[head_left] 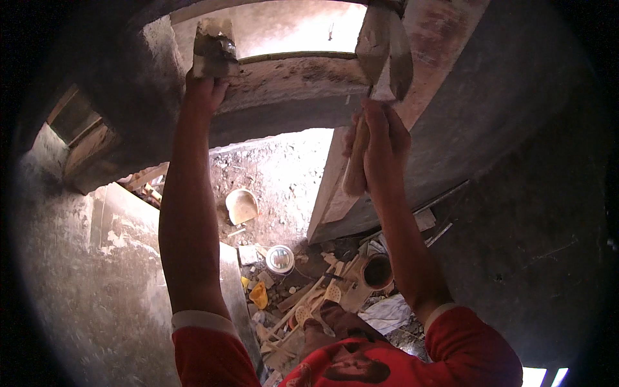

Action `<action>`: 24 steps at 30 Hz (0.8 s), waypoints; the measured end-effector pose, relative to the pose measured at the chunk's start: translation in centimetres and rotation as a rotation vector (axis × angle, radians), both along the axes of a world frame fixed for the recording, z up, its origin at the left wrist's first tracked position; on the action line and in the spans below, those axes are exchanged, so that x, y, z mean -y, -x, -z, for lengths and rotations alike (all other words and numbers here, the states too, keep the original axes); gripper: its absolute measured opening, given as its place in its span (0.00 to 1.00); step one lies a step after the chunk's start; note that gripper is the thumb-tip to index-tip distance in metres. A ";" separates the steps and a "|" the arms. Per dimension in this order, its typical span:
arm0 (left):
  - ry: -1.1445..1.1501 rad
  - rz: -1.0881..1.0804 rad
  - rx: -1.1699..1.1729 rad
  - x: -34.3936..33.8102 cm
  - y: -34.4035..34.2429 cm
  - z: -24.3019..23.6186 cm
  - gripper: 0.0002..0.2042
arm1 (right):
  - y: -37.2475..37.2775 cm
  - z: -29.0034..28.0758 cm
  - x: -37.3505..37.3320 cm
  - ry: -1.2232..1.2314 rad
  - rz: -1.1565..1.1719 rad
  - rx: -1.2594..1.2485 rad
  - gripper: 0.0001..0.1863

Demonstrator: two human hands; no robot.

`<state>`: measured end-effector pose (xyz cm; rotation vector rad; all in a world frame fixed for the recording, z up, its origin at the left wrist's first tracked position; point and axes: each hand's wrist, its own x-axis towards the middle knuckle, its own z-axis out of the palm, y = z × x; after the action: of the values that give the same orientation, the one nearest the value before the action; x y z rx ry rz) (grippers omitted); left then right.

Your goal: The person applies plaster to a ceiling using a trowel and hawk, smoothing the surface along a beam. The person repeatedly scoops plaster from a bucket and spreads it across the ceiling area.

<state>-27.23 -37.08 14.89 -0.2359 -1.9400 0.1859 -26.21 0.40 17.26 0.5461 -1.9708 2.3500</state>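
While two bare arms reach upward from red sleeves, the right hand [385, 138] has its fingers clenched around the pale wooden handle of one trowel with a broad, grey, leaf-shaped blade [401, 64]. That blade is raised at the right end of one rough grey masonry ledge [290, 85]; whether it touches there, I cannot tell. The left hand [207, 95], its fingers partly hidden, grasps the lower end of one grey, mortar-smeared rectangular tool [216, 55], which stands upright at the ledge's left end, well apart from the trowel.

Far below, the debris-strewn floor [274, 177] carries one white round bucket [280, 259], one tan rounded container [242, 208], one dark round pot [377, 271] and one yellow object [258, 295], too small to identify.
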 end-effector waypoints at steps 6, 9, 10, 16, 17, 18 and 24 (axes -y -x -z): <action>-0.047 0.044 -0.016 -0.8 0.5 -0.3 0.16 | -2.4 3.4 -0.9 0.042 0.122 -0.155 0.16; -0.166 0.067 0.058 -0.1 0.1 -0.2 0.16 | -0.6 2.2 0.7 -0.090 -0.016 0.078 0.17; -0.257 0.101 0.100 -0.5 0.2 -0.5 0.17 | 0.9 2.4 0.9 -0.115 -0.033 -0.018 0.17; -0.292 0.034 0.134 -0.9 0.8 -0.8 0.20 | 5.1 1.2 2.8 -0.089 -0.038 -0.009 0.19; -0.297 0.041 0.128 -0.5 0.9 -0.6 0.19 | 5.5 1.0 3.1 -0.075 -0.035 0.019 0.19; -0.301 0.047 0.122 0.0 1.0 -0.4 0.19 | 5.6 0.8 3.3 -0.061 -0.030 0.047 0.19; -0.231 0.119 0.054 -2.1 0.2 -1.0 0.17 | 1.0 1.3 0.9 -0.018 0.071 -0.035 0.18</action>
<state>-27.40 -34.96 15.90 -0.2040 -1.9749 -0.1242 -27.16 -0.54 15.96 0.5056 -1.9646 2.2675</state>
